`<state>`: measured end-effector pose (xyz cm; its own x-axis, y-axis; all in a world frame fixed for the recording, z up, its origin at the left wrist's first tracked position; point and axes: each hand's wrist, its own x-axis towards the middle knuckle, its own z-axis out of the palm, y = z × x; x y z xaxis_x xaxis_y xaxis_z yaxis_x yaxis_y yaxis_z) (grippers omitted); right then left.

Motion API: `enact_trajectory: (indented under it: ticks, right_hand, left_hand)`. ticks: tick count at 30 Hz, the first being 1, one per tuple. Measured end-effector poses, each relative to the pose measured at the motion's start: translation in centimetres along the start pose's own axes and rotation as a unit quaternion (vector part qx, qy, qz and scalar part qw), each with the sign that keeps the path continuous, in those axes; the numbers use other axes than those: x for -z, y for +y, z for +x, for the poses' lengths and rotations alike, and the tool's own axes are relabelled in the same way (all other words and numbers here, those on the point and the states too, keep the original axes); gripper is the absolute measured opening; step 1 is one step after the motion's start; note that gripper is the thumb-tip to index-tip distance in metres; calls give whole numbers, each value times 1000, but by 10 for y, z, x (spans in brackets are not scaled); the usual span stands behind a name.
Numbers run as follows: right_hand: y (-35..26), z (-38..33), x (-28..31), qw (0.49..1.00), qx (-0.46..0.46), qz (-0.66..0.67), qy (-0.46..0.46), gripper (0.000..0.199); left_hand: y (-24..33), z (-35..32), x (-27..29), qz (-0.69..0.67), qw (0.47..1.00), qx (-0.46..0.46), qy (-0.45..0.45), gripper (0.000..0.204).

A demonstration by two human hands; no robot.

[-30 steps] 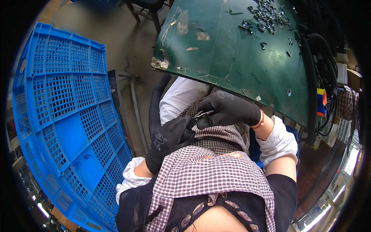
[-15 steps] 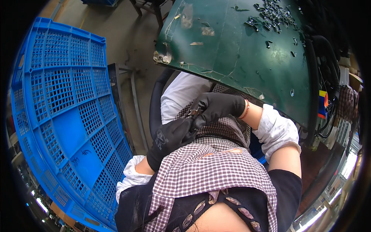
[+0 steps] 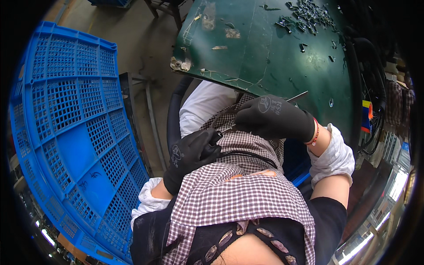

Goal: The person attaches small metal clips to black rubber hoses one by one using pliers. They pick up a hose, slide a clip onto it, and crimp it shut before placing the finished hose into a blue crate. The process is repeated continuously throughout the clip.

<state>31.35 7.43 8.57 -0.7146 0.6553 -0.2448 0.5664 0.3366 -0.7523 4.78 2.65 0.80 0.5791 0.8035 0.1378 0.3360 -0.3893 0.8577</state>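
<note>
Right hand (image 3: 274,118) is gripping thin rod (image 3: 297,96), newly parting | left hand (image 3: 192,152), near rod's tip, is pinching small dark piece (image 3: 219,134) | work seemingly shifting to rod

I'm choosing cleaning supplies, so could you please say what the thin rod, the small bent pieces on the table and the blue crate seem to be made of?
Thin rod in the right hand: probably bare metal, from its straight, grey sheen. Small bent pieces: likely metal, dark and shiny, judging by their glints; plastic possible. Blue crate: apparently moulded plastic, slightly glossy, given its ribbed lattice.
</note>
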Motion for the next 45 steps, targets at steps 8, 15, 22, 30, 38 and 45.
enact_trajectory:
  ticks: [8, 15, 22, 30, 38, 45]
  right_hand:
    - [-8, 12, -5, 996, 51, -78, -18, 15]
    - [-7, 10, -5, 997, 45, -57, -4, 7]
    - [-8, -20, 34, 990, -74, -25, 120, 35]
    - [-1, 15, -15, 955, -76, 54, 283, 61]
    - [-4, 7, -15, 974, -51, 132, 175, 17]
    - [-27, 12, -44, 984, 12, 34, 177, 22]
  left_hand:
    - [1, -2, 0, -14, 998, 21, -61, 50]
    - [12, 11, 13, -33, 991, 7, -132, 44]
    - [9, -18, 80, -44, 975, 146, 163, 54]
    - [80, -92, 234, -203, 944, 50, 254, 54]
    - [-13, -115, 328, 28, 899, 132, 418, 61]
    - [22, 7, 104, 29, 995, 68, 71, 80]
